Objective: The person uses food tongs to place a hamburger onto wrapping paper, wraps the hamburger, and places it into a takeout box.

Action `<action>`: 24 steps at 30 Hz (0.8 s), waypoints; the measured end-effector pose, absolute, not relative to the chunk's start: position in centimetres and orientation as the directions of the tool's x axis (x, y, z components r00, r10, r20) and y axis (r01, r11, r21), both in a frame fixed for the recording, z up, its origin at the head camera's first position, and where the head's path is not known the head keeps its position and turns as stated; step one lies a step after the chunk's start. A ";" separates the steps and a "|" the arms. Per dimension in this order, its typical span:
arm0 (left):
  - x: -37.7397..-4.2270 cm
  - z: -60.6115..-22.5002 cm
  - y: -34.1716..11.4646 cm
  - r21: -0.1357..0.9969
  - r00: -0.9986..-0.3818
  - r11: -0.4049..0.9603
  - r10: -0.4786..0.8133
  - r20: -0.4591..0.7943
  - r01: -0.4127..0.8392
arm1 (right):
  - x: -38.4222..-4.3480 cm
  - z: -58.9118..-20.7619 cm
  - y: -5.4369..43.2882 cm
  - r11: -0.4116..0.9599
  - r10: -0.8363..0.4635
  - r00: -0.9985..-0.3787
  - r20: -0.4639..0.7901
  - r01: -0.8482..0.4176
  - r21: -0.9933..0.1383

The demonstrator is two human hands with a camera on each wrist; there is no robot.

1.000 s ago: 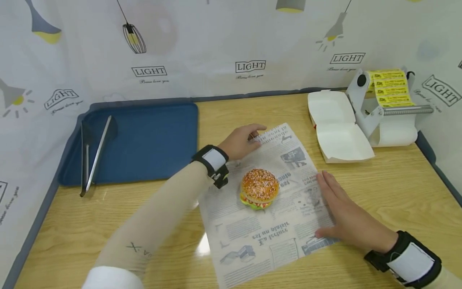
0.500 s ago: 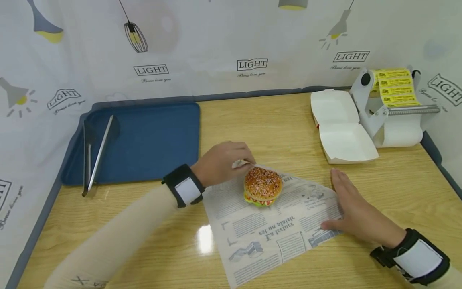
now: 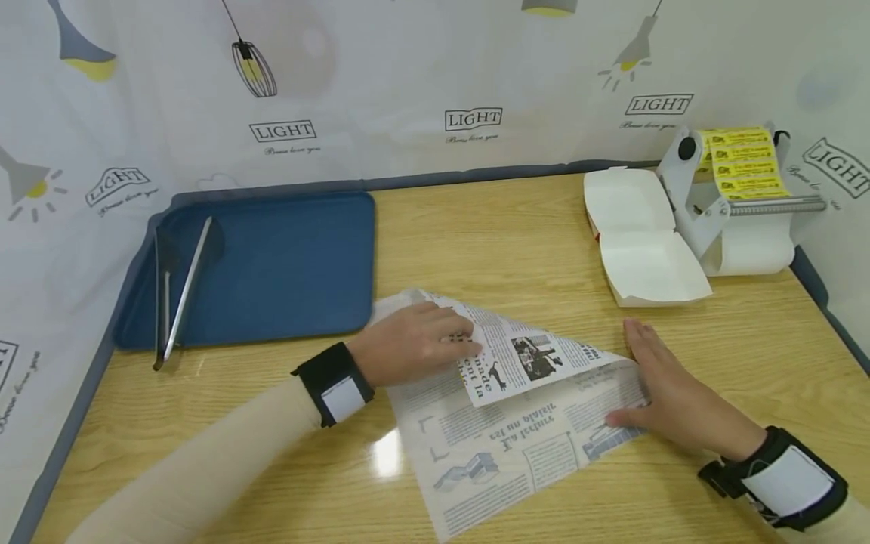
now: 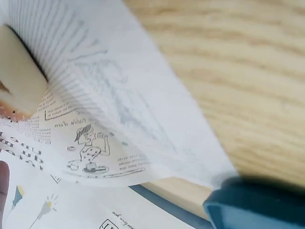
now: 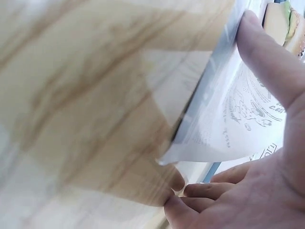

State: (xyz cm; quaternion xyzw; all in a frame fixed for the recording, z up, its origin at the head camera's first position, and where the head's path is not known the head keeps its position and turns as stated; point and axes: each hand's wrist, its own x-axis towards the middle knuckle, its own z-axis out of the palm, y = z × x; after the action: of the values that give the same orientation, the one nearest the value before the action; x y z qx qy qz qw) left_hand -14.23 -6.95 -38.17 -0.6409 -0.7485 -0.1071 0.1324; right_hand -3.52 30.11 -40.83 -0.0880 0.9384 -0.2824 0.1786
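A sheet of newsprint-patterned wrapping paper (image 3: 503,461) lies on the table, its far corner folded over toward the front. Under that flap the sesame-bun burger is hidden from the head view. Part of the burger (image 4: 19,76) shows in the left wrist view, and its bun and lettuce, the burger (image 5: 286,26), at the right wrist view's corner. My left hand (image 3: 414,344) holds the folded flap with curled fingers, above where the burger sits. My right hand (image 3: 686,404) lies at the paper's right edge, fingers straight, thumb resting on the sheet.
At back left stands a blue tray (image 3: 292,264) with metal tongs (image 3: 186,287) across its left side. An open white box (image 3: 652,264) stands at back right, beside a label dispenser (image 3: 748,166) with yellow stickers. A printed backdrop closes the rear.
My left hand took hold of the paper's far corner and drew it forward over the burger, which is now covered in the head view. My right hand stays at the right edge.
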 end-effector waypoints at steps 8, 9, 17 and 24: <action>-13.6 -39.8 -6.4 0.135 -0.178 0.133 0.894 0.412 0.982 | -3.9 -40.9 30.4 0.835 -0.259 -0.928 -0.267 -0.076 -0.546; -13.5 -39.9 -6.2 0.145 -0.182 0.132 0.886 0.427 0.981 | -3.9 -40.9 30.4 0.835 -0.258 -0.929 -0.265 -0.076 -0.545; -13.2 -40.7 -4.6 0.237 -0.229 0.132 0.861 0.454 0.963 | -4.2 -40.8 30.6 0.859 -0.237 -0.936 -0.261 -0.076 -0.507; -12.6 -40.5 -4.2 0.317 -0.290 0.161 0.860 0.419 0.935 | -4.4 -40.6 30.6 0.853 -0.218 -0.941 -0.260 -0.055 -0.518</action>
State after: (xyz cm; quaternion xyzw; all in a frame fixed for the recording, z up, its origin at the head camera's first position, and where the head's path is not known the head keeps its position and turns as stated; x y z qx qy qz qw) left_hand -12.55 -4.20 -40.53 -0.5917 -0.7585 -0.2638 0.0705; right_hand -4.35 30.60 -40.56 -0.0718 0.9499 -0.2610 0.1566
